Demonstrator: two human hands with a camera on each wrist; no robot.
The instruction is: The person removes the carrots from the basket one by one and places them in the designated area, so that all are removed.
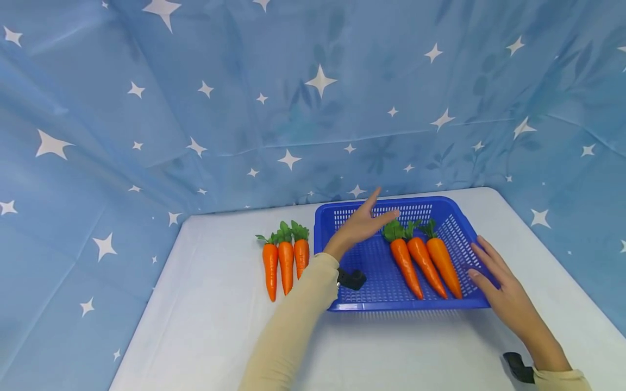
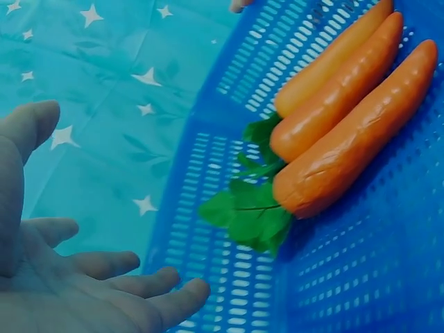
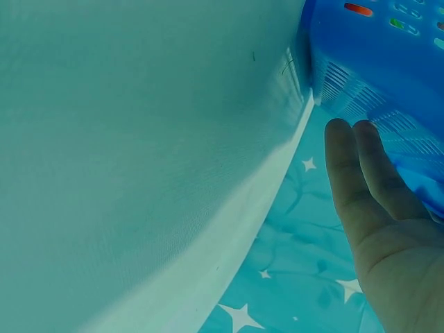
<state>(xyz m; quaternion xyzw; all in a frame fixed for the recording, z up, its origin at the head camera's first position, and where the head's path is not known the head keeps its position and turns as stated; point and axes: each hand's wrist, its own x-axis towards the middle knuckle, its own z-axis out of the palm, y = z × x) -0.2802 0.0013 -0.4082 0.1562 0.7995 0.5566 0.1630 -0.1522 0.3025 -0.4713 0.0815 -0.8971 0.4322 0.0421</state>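
Observation:
A blue plastic basket (image 1: 411,306) with perforated walls stands on the table. Three orange carrots (image 1: 424,259) with green leafy tops lie side by side in its right half. My left hand (image 1: 361,226) is over the basket's left half, fingers spread and nothing held. In the left wrist view, the left hand's fingers (image 2: 177,302) extend toward the leafy tops (image 2: 246,215). At the basket's right side is my right hand (image 1: 508,298), its fingers straight along the outer wall. The right wrist view has two extended fingers (image 3: 347,173) right by that wall (image 3: 388,114).
Three more carrots (image 1: 286,263) lie in a row on the white table (image 1: 205,315), left of the basket; my left forearm partly covers the nearest one. A blue star-patterned cloth (image 1: 235,108) hangs behind the table and around its sides. Both wrists wear small black devices (image 1: 353,279).

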